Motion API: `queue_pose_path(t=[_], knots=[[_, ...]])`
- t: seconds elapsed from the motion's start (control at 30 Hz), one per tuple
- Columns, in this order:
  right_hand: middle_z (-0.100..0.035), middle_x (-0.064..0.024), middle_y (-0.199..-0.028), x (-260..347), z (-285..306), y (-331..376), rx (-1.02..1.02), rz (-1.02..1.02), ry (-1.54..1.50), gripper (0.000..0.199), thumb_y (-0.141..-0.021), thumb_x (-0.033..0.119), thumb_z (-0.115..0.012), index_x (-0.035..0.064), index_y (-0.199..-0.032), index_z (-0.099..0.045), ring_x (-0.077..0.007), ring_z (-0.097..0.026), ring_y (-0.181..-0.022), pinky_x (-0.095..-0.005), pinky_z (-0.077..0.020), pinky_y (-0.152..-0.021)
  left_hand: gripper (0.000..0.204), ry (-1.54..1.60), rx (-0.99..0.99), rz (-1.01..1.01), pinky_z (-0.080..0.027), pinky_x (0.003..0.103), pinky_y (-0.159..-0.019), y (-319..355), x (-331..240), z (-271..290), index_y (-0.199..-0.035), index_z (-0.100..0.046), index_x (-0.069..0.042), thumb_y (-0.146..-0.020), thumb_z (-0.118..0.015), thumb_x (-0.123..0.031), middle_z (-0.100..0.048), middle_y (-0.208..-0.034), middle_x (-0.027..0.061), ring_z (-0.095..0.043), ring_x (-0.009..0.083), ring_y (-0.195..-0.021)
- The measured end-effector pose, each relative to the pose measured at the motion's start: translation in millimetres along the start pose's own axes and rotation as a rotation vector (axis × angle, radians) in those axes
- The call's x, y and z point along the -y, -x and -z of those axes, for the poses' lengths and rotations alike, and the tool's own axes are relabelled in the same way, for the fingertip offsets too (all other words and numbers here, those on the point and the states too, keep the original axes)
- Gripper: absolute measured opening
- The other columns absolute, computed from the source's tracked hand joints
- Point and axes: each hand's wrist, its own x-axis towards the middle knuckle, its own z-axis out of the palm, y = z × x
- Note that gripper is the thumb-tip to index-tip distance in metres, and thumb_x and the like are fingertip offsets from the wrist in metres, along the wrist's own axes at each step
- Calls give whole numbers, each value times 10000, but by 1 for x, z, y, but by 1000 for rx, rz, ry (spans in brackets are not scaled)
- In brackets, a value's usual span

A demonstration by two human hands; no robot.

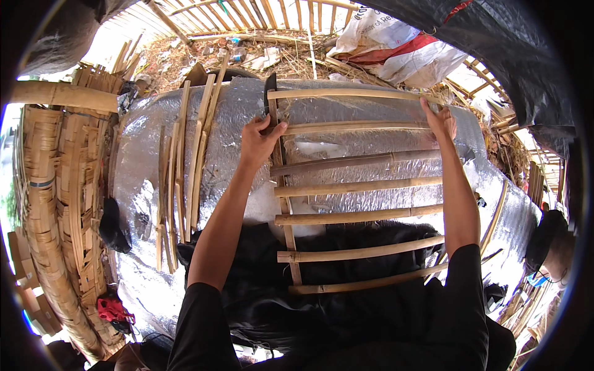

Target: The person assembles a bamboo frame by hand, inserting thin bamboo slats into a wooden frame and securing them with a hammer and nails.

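A frame of several bamboo slats [359, 185] lies across a silver foil-covered surface [235, 111] in front of me, its crosspieces joined to one upright slat [286, 204] on the left. My left hand [260, 141] grips the upper end of that upright slat, next to a dark blade-like tool [270, 86]. My right hand [440, 117] holds the right end of the top slats. Black cloth [346, 309] lies under the frame's lower part.
Loose bamboo strips [185, 167] lie on the foil at the left. Woven bamboo mats [55, 204] are stacked at far left. A white sack [402, 49] and dry litter sit beyond the foil. Another person [554, 247] is at the right edge.
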Motion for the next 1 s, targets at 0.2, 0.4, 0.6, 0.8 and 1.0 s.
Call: queue_pose_path(t=[0.2, 0.4, 0.6, 0.8, 1.0], knots=[[-642, -232, -1337, -2, -4, -3, -3, -35, 11, 1143, -702, 937, -555, 10, -1370, -581, -389, -627, -1235, -501, -520, -983, 552, 4, -83, -92, -490, 327, -644, 1, 5, -5, -1013, -738, 97, -856, -829, -425, -648, -865, 117, -632, 177, -740], [-608, -235, -1386, 0, -6, 2, -28, -6, -28, 1144, -719, 915, -571, 5, -1412, -546, -390, -598, -1278, -513, -505, -1018, 544, 108, -63, -76, -482, 301, -685, 2, 12, -8, -1058, -739, 93, -839, -847, -393, -667, -880, 109, -623, 157, -775], [-603, -252, -1379, 2, -3, 1, 19, -49, 19, 1143, -721, 926, -552, -14, -1372, -569, -387, -601, -1270, -515, -513, -998, 540, 100, -96, -83, -479, 294, -707, 1, 14, -11, -1066, -722, 123, -837, -846, -350, -680, -887, 111, -612, 146, -796], [-645, -249, -1319, 2, -3, 0, -2, -38, 16, 1178, -690, 945, -565, -35, -1344, -584, -369, -633, -1228, -489, -518, -984, 572, 41, -126, -96, -473, 293, -691, 0, 14, -8, -1078, -702, 143, -836, -828, -360, -669, -816, 138, -602, 152, -765], [-659, -254, -1301, 3, -7, -1, -40, -39, 72, 1205, -680, 978, -502, -5, -1372, -587, -382, -647, -1202, -497, -524, -946, 561, 91, -157, -115, -483, 324, -659, -4, 26, -11, -963, -715, 139, -804, -842, -384, -663, -826, 154, -613, 184, -730]])
